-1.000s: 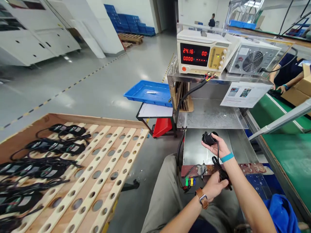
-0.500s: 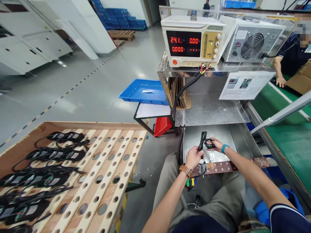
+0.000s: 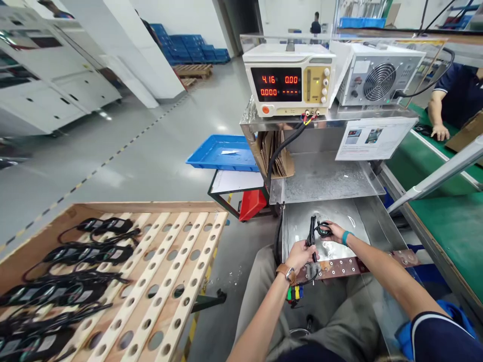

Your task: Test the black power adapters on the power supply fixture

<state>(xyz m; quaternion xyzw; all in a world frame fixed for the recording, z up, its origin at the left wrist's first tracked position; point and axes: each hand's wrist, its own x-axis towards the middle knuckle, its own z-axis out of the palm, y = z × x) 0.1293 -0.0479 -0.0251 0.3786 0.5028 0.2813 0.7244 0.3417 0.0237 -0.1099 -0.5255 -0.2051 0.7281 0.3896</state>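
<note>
display (image 3: 275,85) dropped to 4.16; left hand (image 3: 301,253) hides cable (image 3: 311,232) end.

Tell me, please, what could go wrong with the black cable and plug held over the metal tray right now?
The black cable hangs loosely from the left hand just above the copper bar, so it might snag there. The right hand holds the plug only by its fingertips, so it could slip onto the metal tray.

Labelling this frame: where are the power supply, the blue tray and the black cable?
power supply (image 3: 289,80), head view, red display panel.
blue tray (image 3: 225,151), head view, its floor.
black cable (image 3: 311,232), head view, folded bundle between the hands.
</note>
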